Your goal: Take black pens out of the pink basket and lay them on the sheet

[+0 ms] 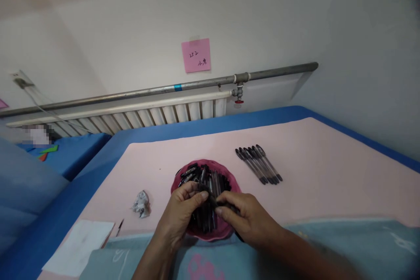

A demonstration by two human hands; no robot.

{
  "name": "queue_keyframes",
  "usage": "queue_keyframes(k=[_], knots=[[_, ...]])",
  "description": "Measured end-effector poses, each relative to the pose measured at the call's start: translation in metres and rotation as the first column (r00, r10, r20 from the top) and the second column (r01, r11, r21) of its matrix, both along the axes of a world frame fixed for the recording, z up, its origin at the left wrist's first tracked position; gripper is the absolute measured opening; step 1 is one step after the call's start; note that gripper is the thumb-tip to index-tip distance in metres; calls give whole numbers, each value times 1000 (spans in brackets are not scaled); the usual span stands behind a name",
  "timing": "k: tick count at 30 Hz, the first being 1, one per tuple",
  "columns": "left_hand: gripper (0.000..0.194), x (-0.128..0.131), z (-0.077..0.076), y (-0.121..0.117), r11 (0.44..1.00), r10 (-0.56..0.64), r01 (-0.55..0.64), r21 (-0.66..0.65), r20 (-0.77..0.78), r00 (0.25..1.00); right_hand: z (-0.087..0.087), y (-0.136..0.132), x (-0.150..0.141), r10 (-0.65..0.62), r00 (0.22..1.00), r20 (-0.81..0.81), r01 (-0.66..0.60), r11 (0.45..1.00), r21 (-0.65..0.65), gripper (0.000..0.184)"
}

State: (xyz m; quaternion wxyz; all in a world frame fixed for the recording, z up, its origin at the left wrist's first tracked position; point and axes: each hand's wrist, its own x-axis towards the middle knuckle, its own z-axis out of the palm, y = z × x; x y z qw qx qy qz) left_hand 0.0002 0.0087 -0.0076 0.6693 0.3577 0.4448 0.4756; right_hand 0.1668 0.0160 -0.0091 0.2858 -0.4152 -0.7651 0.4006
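Note:
Over the pink basket [229, 227], both hands are closed on a dark pen [211, 200] that slants from upper left to lower right. My left hand [182, 210] pinches its upper end between thumb and fingers. Farther down, my right hand [244, 218] grips the lower part, and the fingers hide much of it. Whether the pen is one piece or a separate cap and barrel, I cannot tell. Loose pen parts [216, 181], black caps and clear barrels, fill the basket beneath. To the right lies a row of several capped pens [259, 164], side by side on the pink sheet.
A pink sheet [328, 175] covers the blue-edged table. Crumpled silvery wrapping [141, 204] lies left of the basket, with a thin pen-like piece [120, 227] and white paper [80, 245] nearer me. Teal cloth [348, 236] runs along the front. Behind stand a radiator [164, 113] and pipe [138, 95].

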Motion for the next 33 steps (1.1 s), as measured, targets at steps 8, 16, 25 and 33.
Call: queue_keyframes(k=[8, 16, 25, 33], knots=[[19, -43, 16, 2, 886, 450, -185, 424, -694, 562, 7, 0, -2, -71, 997, -25, 69, 996, -52, 17], [28, -44, -2, 12, 956, 284, 132, 263, -943, -175, 7, 1, -1, -42, 999, -32, 41, 999, -30, 16], [38, -35, 2, 11, 984, 144, 144, 101, -934, -328, 8, 0, 0, -30, 999, -20, 30, 1000, 0, 15], [32, -37, -1, 12, 979, 151, 182, 92, -927, -343, 5, 1, -2, -31, 999, -22, 31, 999, 14, 16]])
